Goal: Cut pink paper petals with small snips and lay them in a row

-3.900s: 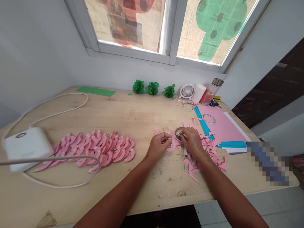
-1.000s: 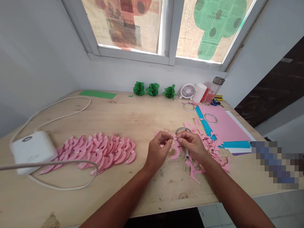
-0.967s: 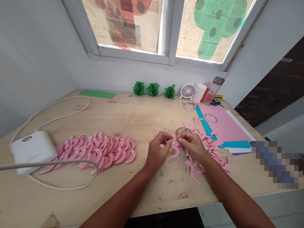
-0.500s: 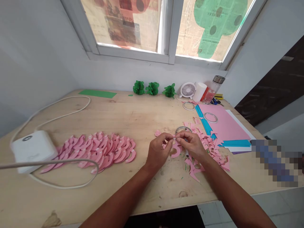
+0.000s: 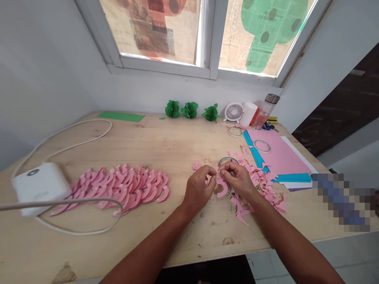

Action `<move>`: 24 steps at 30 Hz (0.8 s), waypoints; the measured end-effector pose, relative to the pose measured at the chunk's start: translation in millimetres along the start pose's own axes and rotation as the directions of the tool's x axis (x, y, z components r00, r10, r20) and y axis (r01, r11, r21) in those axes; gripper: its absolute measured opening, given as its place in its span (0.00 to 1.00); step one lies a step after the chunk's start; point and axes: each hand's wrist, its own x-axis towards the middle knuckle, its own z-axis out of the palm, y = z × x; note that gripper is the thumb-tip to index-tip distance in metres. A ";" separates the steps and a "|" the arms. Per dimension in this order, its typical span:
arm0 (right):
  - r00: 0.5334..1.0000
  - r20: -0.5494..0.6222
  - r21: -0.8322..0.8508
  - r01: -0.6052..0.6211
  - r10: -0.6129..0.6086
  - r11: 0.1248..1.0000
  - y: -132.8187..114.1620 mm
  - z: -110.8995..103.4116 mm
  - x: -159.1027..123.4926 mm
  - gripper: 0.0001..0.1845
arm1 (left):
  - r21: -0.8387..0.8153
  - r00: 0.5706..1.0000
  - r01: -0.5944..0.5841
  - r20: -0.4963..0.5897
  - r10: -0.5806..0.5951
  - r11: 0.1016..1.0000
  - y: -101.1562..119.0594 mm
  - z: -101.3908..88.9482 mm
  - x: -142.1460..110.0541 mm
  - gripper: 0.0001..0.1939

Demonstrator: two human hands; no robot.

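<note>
From the fingertips of my right hand (image 5: 237, 177), pinched at its upper end, hangs a curved pink paper strip (image 5: 222, 190). My left hand (image 5: 200, 185) is just left of it, thumb and forefinger drawn close together; whatever is between them is too small to make out. Behind the hands lies a roll of tape (image 5: 226, 161), partly hidden. Pink paper scraps (image 5: 263, 179) are heaped beside and under my right hand. To the left, many similar curved pink strips (image 5: 127, 187) overlap in rows, some with pale ends.
A white device (image 5: 41, 189) with a looping cable is at the left. Green paper ornaments (image 5: 189, 110), a small fan (image 5: 233, 112) and a bottle (image 5: 266, 111) stand along the back. Pink sheets (image 5: 278, 152) lie over blue and white ones at right, with a tape ring (image 5: 262, 146) on top.
My fingertips, together before at the strip's upper end, have moved slightly apart. The pink strip now hangs from my right hand and has shifted a little to the right.
</note>
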 end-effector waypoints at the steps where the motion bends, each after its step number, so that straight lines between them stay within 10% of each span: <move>1: 1.000 0.002 0.001 0.002 -0.002 1.000 -0.2 -0.3 0.0 0.07 | -0.039 1.000 0.027 -0.008 -0.028 0.999 -0.1 -0.4 0.9 0.04; 10: 0.992 0.108 -0.053 0.078 -0.072 0.996 5.4 -0.3 -0.1 0.06 | -0.552 0.908 0.404 0.146 -0.392 0.730 -6.5 -3.4 11.5 0.06; 24: 0.985 0.123 -0.061 0.131 -0.122 0.990 4.0 0.0 -1.5 0.05 | -0.513 0.939 0.334 0.103 -0.329 0.791 -8.2 -1.2 11.8 0.05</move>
